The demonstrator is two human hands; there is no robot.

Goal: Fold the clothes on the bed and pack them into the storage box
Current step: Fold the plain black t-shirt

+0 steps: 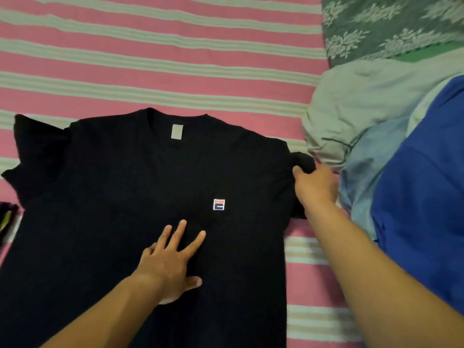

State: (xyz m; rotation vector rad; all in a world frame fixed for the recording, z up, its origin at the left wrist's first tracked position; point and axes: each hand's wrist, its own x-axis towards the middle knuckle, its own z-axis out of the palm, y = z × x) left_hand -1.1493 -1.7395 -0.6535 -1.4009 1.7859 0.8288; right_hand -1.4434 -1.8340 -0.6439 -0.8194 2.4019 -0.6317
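Head view. We find a black T-shirt (105, 197) spread face-up across the centre and lower left of the frame, on a pink and cream striped bed sheet (160, 59). A grey neck label (176, 131) and a small square chest logo (218, 204) are visible.

The left hand (168, 262) lies flat on the shirt's middle, fingers straight and spread, holding nothing. The right hand (315, 187), at centre right, has its fingers curled round the shirt's right sleeve (302, 162).

Just beside that sleeve, at right, we note a heap of clothes: pale green (351, 109), light blue (364, 172) and bright blue (424, 187) garments. A green floral pillow (386, 26) occupies the upper right. A dark item (7, 219) at the left edge is cut off; we cannot identify it.
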